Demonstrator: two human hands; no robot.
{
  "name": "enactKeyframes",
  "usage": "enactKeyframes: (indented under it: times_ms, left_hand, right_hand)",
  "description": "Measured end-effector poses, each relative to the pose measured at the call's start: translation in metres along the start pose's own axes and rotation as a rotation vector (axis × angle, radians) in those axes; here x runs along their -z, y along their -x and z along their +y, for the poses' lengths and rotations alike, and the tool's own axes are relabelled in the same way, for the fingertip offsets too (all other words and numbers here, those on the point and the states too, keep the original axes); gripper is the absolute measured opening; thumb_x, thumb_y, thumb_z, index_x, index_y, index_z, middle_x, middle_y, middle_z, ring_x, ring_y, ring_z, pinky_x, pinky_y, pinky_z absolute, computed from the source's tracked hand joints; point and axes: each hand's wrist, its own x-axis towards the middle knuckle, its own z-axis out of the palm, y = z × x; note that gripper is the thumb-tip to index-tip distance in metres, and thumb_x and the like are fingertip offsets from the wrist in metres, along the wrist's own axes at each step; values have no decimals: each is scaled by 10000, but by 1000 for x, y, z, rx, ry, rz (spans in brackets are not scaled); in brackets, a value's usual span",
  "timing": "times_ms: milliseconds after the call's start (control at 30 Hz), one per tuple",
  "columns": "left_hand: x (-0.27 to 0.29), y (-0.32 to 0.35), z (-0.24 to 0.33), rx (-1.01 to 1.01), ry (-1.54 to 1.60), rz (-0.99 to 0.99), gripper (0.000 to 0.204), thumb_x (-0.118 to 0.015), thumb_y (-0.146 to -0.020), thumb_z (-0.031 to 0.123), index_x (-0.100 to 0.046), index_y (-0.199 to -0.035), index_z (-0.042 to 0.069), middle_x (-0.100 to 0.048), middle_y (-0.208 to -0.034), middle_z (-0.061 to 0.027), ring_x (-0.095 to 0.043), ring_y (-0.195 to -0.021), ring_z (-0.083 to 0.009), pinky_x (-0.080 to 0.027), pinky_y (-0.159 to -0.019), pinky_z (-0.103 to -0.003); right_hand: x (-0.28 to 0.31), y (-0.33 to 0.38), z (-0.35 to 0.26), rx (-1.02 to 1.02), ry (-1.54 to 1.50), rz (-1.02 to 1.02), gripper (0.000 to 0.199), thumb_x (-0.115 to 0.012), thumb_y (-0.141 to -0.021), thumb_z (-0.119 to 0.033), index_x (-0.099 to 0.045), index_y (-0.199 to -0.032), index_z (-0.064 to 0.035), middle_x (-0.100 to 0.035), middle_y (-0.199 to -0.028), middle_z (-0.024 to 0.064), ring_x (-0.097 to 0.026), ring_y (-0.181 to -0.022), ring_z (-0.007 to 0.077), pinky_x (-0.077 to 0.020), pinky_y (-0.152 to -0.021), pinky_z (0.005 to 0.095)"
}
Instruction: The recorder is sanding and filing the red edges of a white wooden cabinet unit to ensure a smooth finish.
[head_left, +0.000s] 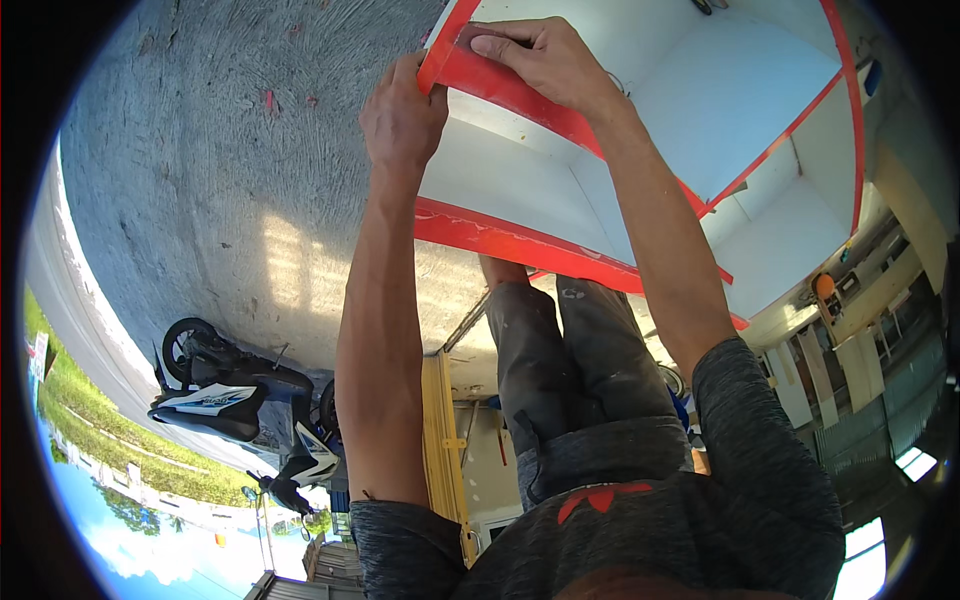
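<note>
A white cabinet (740,100) with red edging stands in front of me, its compartments facing up toward me. My left hand (402,115) is at the cabinet's far left corner, its fingers curled round the red edge (437,62). On the wide red strip (515,92) just right of that corner rests my right hand (550,60), fingers bent and thumb pointing left. A dark brownish-red patch (468,45) shows by its fingertips; whether it is a thin sheet under the fingers or part of the strip, I cannot tell.
A lower red strip (520,238) crosses before my legs. Rough grey concrete (230,140) spreads to the left, with a parked motorcycle (225,400) on it. A yellow frame (440,420) stands behind my left arm. Boards (860,370) lean at the right.
</note>
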Motion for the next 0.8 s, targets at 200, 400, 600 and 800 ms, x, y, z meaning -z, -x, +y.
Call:
enactKeyframes:
  times_ms: [200,400,600,800]
  left_hand:
    - [1,-3,0,5,5,-4,286,-667,-922,279,-650,-1163,127,-713,-1104,-162,-680,-973,-429,-531,-830,-523]
    - [2,-4,-2,-40,-34,22,324,-703,-889,247,-650,-1170,96,-710,-1088,-137,-686,-967,-381,-539,-840,-491]
    - [0,-8,0,-46,-26,13,309,-713,-880,229,-655,-1152,92,-710,-1057,-140,-687,-958,-381,-541,-833,-491]
    - [1,-4,5,1,-32,-13,284,-697,-892,231,-662,-1152,124,-718,-1062,-145,-690,-954,-392,-544,-812,-509]
  right_hand:
    - [-2,-1,2,116,-14,58,358,-702,-978,-355,-749,-1238,-114,-785,-999,43,-696,-864,112,-553,-796,275]
    - [-5,7,-1,152,-64,86,265,-719,-961,-290,-786,-1171,-144,-787,-1057,81,-727,-891,153,-569,-841,292]
    - [1,1,12,147,-96,44,263,-710,-967,-299,-787,-1171,-152,-789,-1019,76,-715,-848,150,-570,-814,293]
    - [7,15,13,69,-69,-7,359,-703,-977,-361,-733,-1278,-167,-779,-1024,67,-678,-870,128,-545,-825,274]
